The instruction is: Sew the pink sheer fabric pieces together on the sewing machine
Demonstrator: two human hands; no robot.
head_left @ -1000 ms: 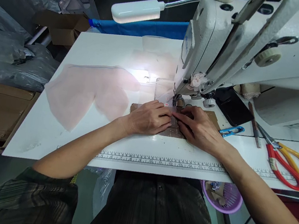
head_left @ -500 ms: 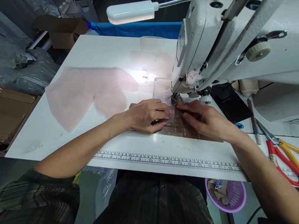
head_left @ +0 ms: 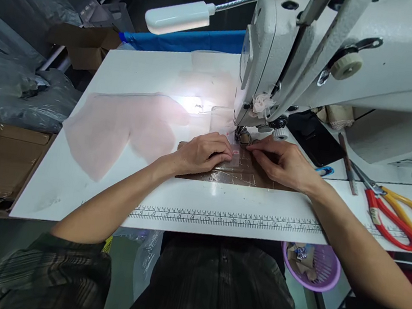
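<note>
My left hand (head_left: 202,153) lies curled on a small sheer pink fabric piece (head_left: 233,156), pressing it flat on the brown taped patch (head_left: 243,176) of the table. My right hand (head_left: 285,162) rests beside it, fingertips pinching the same piece just in front of the presser foot (head_left: 244,137). The white sewing machine (head_left: 321,58) stands directly behind both hands. A tiny red-printed label shows on the fabric between my fingertips.
A large pale pink fabric panel (head_left: 117,123) lies at the left of the white table (head_left: 75,197). Red and yellow scissors (head_left: 394,216), blue thread snips (head_left: 325,170) and a black phone (head_left: 315,137) sit at the right. A lamp (head_left: 178,16) hangs overhead; a purple basket (head_left: 313,266) is below.
My right hand has slid forward and leftward toward the presser foot, its fingers closing on the small fabric piece. My left hand stayed almost in place. The view shifted slightly.
</note>
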